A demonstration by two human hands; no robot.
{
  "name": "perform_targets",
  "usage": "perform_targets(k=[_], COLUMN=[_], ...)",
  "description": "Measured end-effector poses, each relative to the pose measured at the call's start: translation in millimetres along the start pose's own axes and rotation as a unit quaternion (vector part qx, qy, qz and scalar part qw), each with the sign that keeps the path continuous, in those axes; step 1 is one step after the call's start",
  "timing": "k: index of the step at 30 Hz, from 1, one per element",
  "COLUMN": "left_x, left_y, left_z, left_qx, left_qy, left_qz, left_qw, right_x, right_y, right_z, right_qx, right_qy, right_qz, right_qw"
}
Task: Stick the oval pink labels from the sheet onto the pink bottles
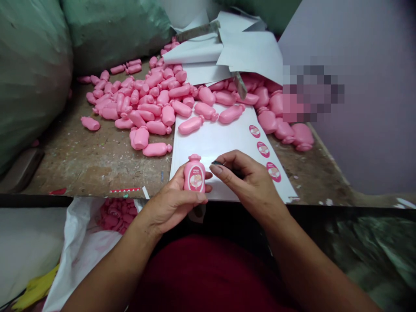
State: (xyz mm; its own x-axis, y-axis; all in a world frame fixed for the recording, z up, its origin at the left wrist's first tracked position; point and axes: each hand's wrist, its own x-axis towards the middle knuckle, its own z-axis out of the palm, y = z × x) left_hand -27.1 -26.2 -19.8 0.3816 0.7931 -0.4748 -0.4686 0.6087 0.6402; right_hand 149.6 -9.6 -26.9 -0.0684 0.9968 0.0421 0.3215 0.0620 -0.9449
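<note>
My left hand (175,193) is closed around a small pink bottle (194,167), held upright over the table's front edge. An oval label reading "BABY" (196,178) is on its front. Just to the right, my right hand (248,177) pinches a small dark, thin, pointed tool (216,163); most of it is hidden by the fingers. Beneath both hands lies a white label sheet (224,145) with three oval stickers (263,149) down its right side. A few pink bottles (191,125) rest on the sheet's far part.
A heap of pink bottles (152,93) spreads behind the sheet, with loose white sheets (251,52) beyond. Large green sacks (113,32) stand at the back left. A white bag (76,234) holding pink items hangs below the table edge. A dark phone-like object (24,169) lies left.
</note>
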Motion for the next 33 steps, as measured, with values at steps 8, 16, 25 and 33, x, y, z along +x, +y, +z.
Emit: perform_targets(k=[8,16,25,33], left_x=[4,-105,23,42], left_y=[1,50,69,73], left_z=[-2.5,-98.8,-73.9,-74.8], left_qx=[0.019,0.576,0.848,0.829], left_qy=[-0.020,0.274,0.165,0.184], left_qz=[0.001,0.052,0.249,0.280], left_qw=[1.000,0.768,0.437,0.449], right_x=[6,10,10,3], right_y=[-1,11,9,16], right_z=[20,0,-1,-41], right_qx=[0.008,-0.055,-0.271,-0.287], right_qy=[0.005,0.009,-0.044,0.019], right_qz=[0.021,0.024,0.005,0.051], right_qw=[1.000,0.998,0.962,0.956])
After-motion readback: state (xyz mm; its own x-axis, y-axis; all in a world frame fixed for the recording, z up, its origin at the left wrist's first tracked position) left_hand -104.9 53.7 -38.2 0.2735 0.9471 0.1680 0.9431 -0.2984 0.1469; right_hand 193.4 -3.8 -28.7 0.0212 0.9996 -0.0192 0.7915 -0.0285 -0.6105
